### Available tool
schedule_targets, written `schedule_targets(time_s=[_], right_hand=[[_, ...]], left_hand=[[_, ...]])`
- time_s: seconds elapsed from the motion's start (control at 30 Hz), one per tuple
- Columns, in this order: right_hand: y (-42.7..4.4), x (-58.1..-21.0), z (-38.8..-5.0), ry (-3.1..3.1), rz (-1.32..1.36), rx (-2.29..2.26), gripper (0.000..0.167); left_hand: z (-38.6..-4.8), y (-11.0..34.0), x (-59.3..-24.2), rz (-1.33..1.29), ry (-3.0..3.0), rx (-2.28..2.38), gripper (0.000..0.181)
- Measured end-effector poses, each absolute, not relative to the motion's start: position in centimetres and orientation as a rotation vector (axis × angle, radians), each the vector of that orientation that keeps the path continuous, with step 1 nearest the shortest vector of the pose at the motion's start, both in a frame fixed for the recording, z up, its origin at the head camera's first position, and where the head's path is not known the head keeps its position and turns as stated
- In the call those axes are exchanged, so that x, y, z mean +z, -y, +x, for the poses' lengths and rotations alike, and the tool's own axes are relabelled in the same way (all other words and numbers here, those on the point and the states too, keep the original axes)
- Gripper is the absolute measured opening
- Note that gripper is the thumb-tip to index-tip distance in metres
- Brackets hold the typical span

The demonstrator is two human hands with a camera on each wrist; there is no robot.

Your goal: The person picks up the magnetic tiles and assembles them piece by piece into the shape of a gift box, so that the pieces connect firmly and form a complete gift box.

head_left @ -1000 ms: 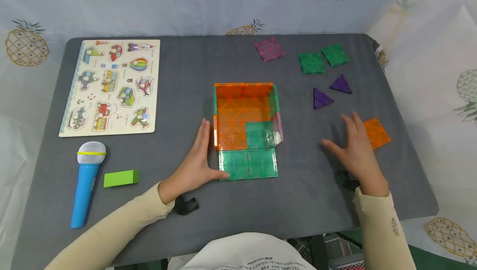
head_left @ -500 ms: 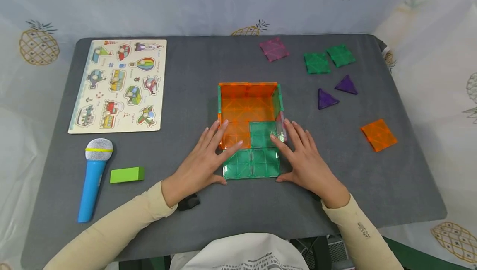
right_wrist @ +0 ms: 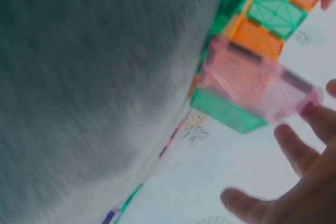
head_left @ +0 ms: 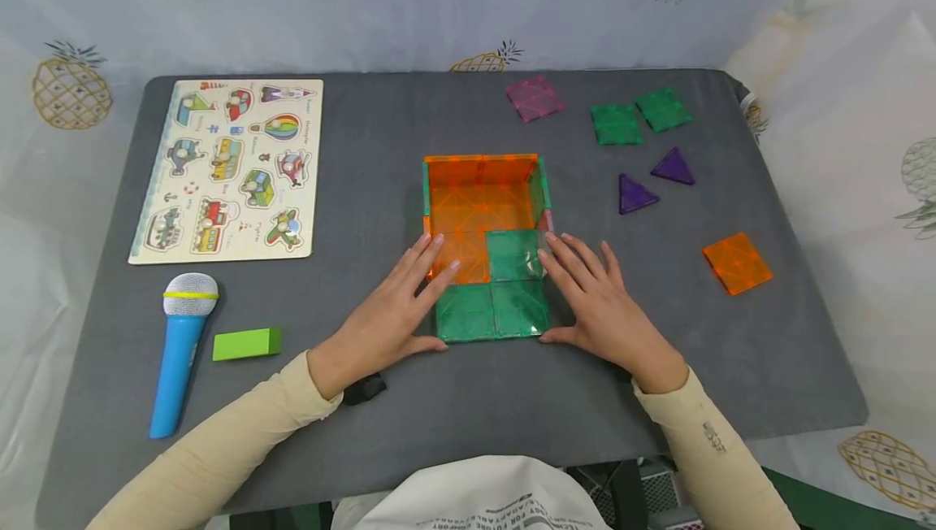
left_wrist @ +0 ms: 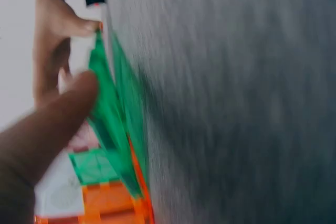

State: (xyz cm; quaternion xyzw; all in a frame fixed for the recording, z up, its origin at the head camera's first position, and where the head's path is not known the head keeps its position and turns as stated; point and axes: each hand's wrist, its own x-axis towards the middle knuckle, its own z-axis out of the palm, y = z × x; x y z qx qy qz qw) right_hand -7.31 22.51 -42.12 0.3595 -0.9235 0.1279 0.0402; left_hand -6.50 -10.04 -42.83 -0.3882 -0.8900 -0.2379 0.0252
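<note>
An open box of see-through magnetic tiles [head_left: 478, 197] stands mid-table, with an orange back wall and orange and green floor tiles. In front, a pair of green square tiles [head_left: 491, 312] is joined to the floor; their near edge is tilted up off the table in the left wrist view. My left hand [head_left: 383, 310] lies along the left side, its thumb at the front left corner. On the other side my right hand [head_left: 603, 310] has its thumb at the front right corner, fingers spread near the pink side tile [right_wrist: 247, 77]. Fingers are mostly straight on both hands.
Loose tiles lie right of the box: purple triangles [head_left: 636, 193], green squares [head_left: 617, 124], a pink square [head_left: 534, 99] and an orange square [head_left: 737, 263]. Left are a picture puzzle board [head_left: 230, 172], a blue toy microphone [head_left: 179, 351] and a green block [head_left: 247, 344].
My right hand has come left from beside the loose orange tile to the box's right side. The front green tiles' near edge has risen from the table.
</note>
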Motion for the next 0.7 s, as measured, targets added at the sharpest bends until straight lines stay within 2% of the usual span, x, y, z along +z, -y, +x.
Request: schedule_targets(time_s=[0.1,0.17,0.37,0.43,0.53,0.7], right_hand=[[-22.8,-41.5,-7.7,2.843,1.139,0.467,0.119],[-23.1,-41.0,-7.9,2.841,1.155,0.532,0.109],[-23.5,-40.3,-8.8,2.714,1.152,0.668,0.057],[-23.2,-40.4,-9.1,2.665,1.133,0.695,0.047],[-22.6,-40.6,-9.3,2.618,1.095,0.719,0.045],[-22.3,-40.8,-9.5,2.575,1.042,0.716,0.046]], left_hand=[[-6.7,10.4,-42.7,-1.224,2.720,-0.829,0.111],[-6.8,10.6,-42.5,-1.236,2.696,-0.870,0.104],[-7.2,10.4,-42.1,-1.154,2.599,-0.954,0.062],[-7.4,10.2,-42.2,-1.104,2.558,-0.972,0.049],[-7.7,9.9,-42.4,-1.051,2.489,-0.984,0.036],[-8.0,9.6,-42.6,-1.026,2.417,-0.977,0.031]])
